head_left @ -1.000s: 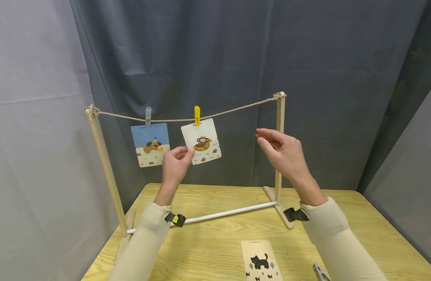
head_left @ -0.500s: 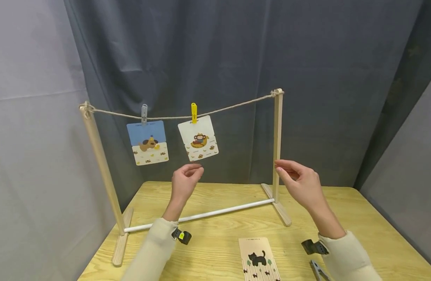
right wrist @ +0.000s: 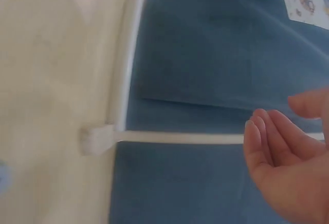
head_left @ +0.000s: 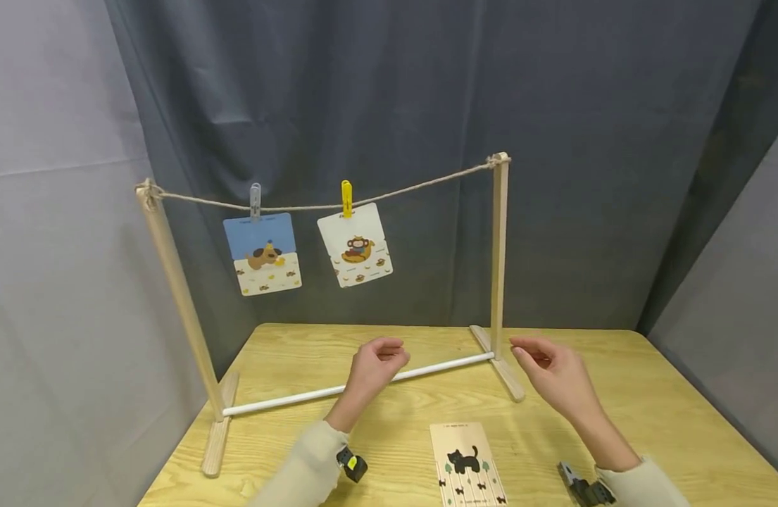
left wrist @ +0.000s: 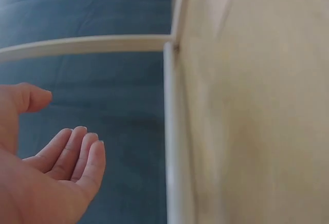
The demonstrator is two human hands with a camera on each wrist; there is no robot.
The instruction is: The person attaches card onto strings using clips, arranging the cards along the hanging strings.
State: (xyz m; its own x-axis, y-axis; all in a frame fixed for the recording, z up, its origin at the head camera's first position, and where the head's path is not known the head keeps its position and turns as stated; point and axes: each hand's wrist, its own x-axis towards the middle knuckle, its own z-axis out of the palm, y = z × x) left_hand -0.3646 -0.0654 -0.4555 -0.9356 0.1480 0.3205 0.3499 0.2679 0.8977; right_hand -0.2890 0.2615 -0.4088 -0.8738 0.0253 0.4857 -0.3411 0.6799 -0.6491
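"Where's the beige, rectangular, paper-like card with the black cat?"

"Flat, towards the near edge of the yellow wood-grain tabletop. Probably light and bendable; pinch its side edges."

"Hands?"

"Left hand and right hand empty, loosely curved, thumbs apart. A second ago the left was at the hanging white monkey card; both are lower now."

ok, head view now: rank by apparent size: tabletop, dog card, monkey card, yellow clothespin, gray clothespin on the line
Largest to smallest:
1. tabletop, cut off by the frame
2. dog card and monkey card, too alike to rank
3. yellow clothespin and gray clothespin, also too alike
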